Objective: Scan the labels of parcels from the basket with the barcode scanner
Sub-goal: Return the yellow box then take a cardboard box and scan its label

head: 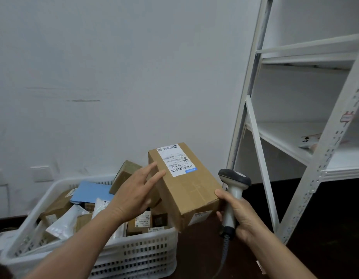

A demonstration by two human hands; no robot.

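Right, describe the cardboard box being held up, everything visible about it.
The cardboard box is a long, plain brown carton, closed, with clear tape along its top. A white shipping label with barcodes and a blue strip sits at its far end; a smaller sticker shows on the near end. It is held tilted above the white basket. The left hand touches its left side with spread fingers; the right hand, gripping the scanner, props its near right corner.
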